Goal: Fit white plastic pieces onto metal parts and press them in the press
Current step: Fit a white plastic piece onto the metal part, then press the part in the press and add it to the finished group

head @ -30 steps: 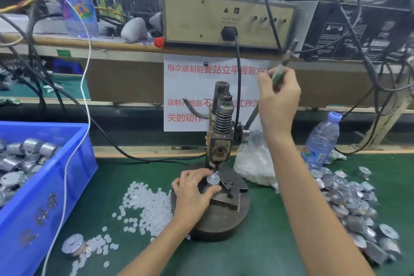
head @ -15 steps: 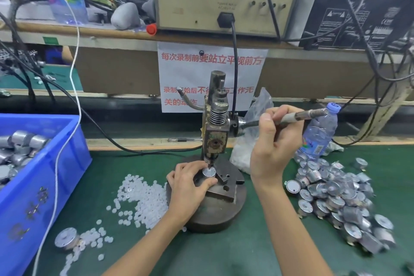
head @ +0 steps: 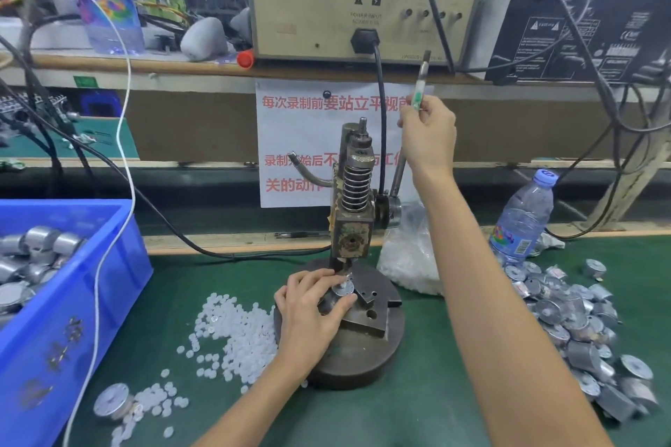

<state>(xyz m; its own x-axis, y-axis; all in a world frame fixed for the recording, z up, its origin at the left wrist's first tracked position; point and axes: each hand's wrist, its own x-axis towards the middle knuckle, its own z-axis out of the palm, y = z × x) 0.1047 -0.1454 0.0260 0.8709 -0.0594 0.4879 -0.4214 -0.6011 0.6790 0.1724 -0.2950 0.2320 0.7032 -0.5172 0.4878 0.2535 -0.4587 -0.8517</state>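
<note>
A small hand press (head: pixel 354 214) stands on a round dark base (head: pixel 366 356) in the middle of the green mat. My left hand (head: pixel 312 316) grips a round metal part (head: pixel 343 290) seated on the base under the ram. My right hand (head: pixel 428 136) holds the press lever (head: pixel 419 91), which stands nearly upright. Loose white plastic pieces (head: pixel 232 334) lie scattered to the left of the base. A heap of metal parts (head: pixel 577 330) is spread out at the right.
A blue bin (head: pixel 72 301) with metal parts stands at the left, a white cable hanging across it. A bag of white pieces (head: pixel 410 258) and a water bottle (head: pixel 523 218) stand behind the press. One metal part (head: pixel 110 399) lies front left. A shelf with electrical boxes runs behind.
My right hand has swung the lever from its lowered, horizontal position back up to nearly upright. The ram has risen off the part. My left hand stays on the metal part.
</note>
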